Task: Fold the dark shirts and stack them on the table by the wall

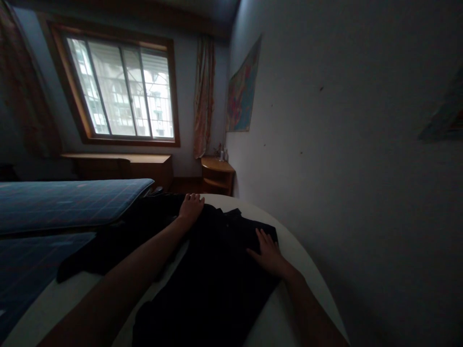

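A black collared garment (217, 270) lies spread over a round white table (307, 262), its collar at the far side and its lower part running out of view toward me. One long sleeve (108, 241) reaches out to the left. My left hand (191, 208) rests on the far left shoulder area, fingers stretched over the cloth. On the right shoulder area lies my right hand (268, 255), flat with its fingers spread. Dim light hides most folds and seams in the dark fabric.
A blue checked mattress (72, 205) stands close to the table's left side. Beyond are a wooden desk (148, 161) under the window (123, 91) and a small corner shelf (218, 166). The wall (361, 193) runs along the right, with a map (243, 91) on it.
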Demonstrator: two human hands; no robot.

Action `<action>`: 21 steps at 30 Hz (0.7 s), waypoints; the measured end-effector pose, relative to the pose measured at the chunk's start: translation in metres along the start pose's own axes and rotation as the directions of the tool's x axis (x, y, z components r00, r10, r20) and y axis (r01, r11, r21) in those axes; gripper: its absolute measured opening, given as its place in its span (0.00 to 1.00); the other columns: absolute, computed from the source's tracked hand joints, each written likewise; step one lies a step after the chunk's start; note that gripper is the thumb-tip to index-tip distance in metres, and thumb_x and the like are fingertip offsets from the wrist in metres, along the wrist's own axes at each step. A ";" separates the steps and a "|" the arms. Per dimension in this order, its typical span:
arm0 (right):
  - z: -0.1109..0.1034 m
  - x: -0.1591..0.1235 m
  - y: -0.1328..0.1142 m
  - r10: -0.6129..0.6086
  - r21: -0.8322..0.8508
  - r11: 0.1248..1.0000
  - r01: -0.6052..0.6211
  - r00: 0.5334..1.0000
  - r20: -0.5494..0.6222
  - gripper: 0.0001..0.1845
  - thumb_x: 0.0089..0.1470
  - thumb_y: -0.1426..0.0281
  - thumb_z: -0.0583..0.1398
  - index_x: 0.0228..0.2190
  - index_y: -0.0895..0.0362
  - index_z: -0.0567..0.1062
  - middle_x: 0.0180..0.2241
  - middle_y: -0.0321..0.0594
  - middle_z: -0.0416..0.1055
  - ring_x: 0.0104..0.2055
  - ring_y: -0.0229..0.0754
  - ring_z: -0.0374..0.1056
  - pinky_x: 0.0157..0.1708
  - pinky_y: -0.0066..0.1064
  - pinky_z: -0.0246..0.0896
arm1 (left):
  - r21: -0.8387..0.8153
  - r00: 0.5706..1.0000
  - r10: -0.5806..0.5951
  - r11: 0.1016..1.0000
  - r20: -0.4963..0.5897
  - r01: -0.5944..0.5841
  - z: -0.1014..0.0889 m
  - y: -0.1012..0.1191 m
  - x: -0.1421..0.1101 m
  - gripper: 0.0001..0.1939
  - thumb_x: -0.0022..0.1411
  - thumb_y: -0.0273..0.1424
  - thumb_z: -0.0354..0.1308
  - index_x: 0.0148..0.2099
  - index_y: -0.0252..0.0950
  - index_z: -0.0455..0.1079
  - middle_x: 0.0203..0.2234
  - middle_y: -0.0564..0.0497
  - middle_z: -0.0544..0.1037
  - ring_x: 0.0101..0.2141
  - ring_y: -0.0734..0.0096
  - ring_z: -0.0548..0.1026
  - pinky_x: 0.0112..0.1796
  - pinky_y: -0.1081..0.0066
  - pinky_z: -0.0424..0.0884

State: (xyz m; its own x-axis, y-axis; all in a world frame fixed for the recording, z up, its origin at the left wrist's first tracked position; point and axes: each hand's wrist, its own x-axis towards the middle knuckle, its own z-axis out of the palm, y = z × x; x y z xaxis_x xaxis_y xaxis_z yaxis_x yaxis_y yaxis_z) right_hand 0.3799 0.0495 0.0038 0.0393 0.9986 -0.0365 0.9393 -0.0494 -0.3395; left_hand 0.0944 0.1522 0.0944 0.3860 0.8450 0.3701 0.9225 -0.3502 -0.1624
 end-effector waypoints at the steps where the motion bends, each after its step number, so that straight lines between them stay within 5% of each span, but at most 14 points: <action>1: -0.004 -0.003 0.001 0.010 -0.005 1.000 -0.010 1.000 -0.009 0.49 0.56 0.52 0.57 0.68 0.60 0.43 0.71 0.54 0.35 0.71 0.60 0.34 0.67 0.53 0.34 | -0.012 1.000 0.006 1.000 0.013 -0.006 0.002 0.007 -0.005 0.22 0.65 0.19 0.43 0.57 0.33 0.68 0.54 0.33 0.69 0.56 0.49 0.65 0.55 0.52 0.56; 7: -0.031 -0.030 -0.006 0.034 -0.052 0.998 -0.035 0.999 -0.019 0.47 0.43 0.54 0.67 0.60 0.58 0.62 0.65 0.57 0.53 0.62 0.64 0.57 0.54 0.49 0.60 | -0.084 0.985 -0.020 0.996 0.174 0.035 -0.002 0.051 -0.057 0.16 0.65 0.32 0.50 0.52 0.31 0.68 0.43 0.36 0.76 0.42 0.50 0.77 0.40 0.58 0.71; 13: -0.050 -0.054 -0.020 0.037 -0.185 0.983 -0.005 0.985 0.170 0.26 0.38 0.70 0.69 0.43 0.55 0.73 0.49 0.50 0.70 0.47 0.56 0.70 0.39 0.38 0.62 | -0.058 0.908 -0.095 0.990 0.408 0.130 -0.023 0.050 -0.119 0.29 0.60 0.42 0.57 0.57 0.28 0.65 0.47 0.29 0.75 0.44 0.41 0.78 0.42 0.52 0.72; 17: -0.049 -0.051 -0.019 -0.023 -0.121 0.992 0.048 0.979 0.201 0.21 0.41 0.82 0.61 0.39 0.55 0.73 0.44 0.45 0.73 0.44 0.48 0.71 0.35 0.30 0.57 | -0.123 0.855 -0.045 0.984 0.517 0.127 -0.018 0.036 -0.142 0.31 0.59 0.32 0.57 0.63 0.31 0.57 0.47 0.33 0.77 0.46 0.44 0.78 0.44 0.53 0.72; 21: -0.043 -0.039 -0.009 -0.048 -0.063 0.997 0.055 0.993 0.106 0.22 0.42 0.86 0.56 0.39 0.57 0.74 0.42 0.44 0.75 0.44 0.45 0.71 0.35 0.29 0.55 | -0.221 0.893 -0.074 0.957 0.444 0.189 -0.003 0.020 -0.144 0.22 0.62 0.22 0.49 0.59 0.36 0.60 0.44 0.41 0.79 0.43 0.55 0.79 0.41 0.63 0.72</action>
State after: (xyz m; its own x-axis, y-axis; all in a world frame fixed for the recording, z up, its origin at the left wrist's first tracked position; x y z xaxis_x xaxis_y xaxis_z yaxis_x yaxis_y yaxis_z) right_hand 0.3840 0.0119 0.0485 -0.0426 0.9919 -0.1194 0.9595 0.0073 -0.2815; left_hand 0.0570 0.0221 0.0403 0.2735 0.9598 -0.0636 0.9571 -0.2650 0.1170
